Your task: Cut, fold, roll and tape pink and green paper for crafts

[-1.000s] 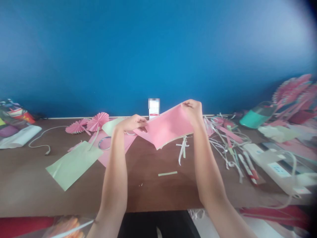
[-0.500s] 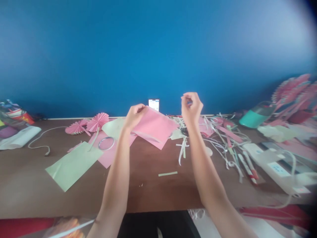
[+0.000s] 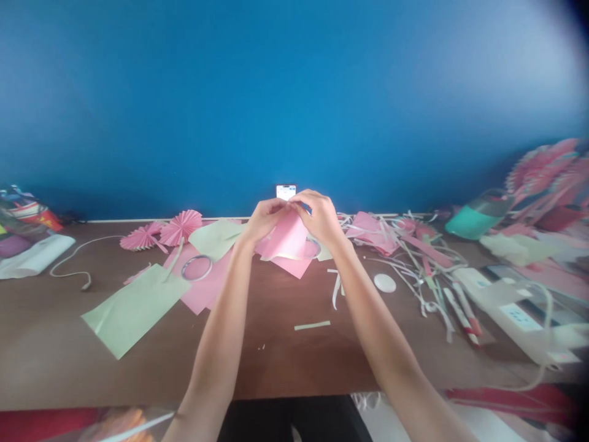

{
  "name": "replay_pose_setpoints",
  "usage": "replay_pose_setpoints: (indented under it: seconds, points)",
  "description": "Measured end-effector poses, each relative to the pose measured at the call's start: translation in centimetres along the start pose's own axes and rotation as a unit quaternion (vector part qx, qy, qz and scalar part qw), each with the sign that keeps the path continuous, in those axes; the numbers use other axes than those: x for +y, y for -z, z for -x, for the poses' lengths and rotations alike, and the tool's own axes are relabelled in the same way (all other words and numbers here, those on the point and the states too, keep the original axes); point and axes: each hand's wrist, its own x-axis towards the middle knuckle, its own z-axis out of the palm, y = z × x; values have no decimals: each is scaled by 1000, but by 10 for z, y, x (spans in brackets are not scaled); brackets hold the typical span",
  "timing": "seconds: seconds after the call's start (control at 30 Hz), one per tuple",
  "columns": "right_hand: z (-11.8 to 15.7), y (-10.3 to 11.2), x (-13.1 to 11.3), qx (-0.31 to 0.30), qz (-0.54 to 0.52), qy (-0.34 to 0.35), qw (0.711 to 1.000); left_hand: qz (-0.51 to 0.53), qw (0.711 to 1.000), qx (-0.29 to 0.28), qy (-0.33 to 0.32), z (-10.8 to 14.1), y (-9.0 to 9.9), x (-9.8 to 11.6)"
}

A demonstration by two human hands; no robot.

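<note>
A pink sheet of paper (image 3: 291, 240) hangs from the fingers of both hands above the middle of the table, its lower corner pointing toward me. My left hand (image 3: 265, 216) is closed on its upper edge. Close beside it, my right hand (image 3: 318, 212) pinches the same edge, with the fingertips of the two hands nearly meeting. Exactly how the fingers press the paper is hard to see. Behind the hands a phone (image 3: 286, 191) stands upright with its screen lit.
Left lie a green sheet (image 3: 135, 313), a tape roll (image 3: 197, 268) and pink pleated paper fans (image 3: 181, 227). Right are paper strips (image 3: 427, 288), a white disc (image 3: 384, 283), markers (image 3: 461, 316), a power strip (image 3: 515, 313) and a green-and-clear bottle (image 3: 476, 215). A blue wall (image 3: 294, 92) rises behind.
My right hand has come down and left from its raised spot and joined my left hand at the paper's upper edge. My left hand has shifted right, and the pink sheet looks narrower.
</note>
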Motion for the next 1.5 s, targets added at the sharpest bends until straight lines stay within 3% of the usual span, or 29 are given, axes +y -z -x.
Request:
replay_pose_setpoints:
  seconds: [0.13,0.33,0.67,0.97,1.13,1.5]
  points:
    - [1,3,-2,-14,21,-22,999,13,1000,-20,-4,-1,4,-1]
    - [1,3,-4,-4,53,-19,998,-106,992,6,-62,-5,4,3]
    - [2,4,-8,-15,127,-17,992,-272,957,9,-102,-4,4,7]
    - [4,-5,-14,-39,264,4,964,-365,924,22,-111,-3,-1,8]
    - [4,-8,-13,-44,245,-14,968,-372,922,20,-109,-3,0,6]
    - [2,-8,4,-3,47,-23,999,-317,943,9,-101,-3,4,9]
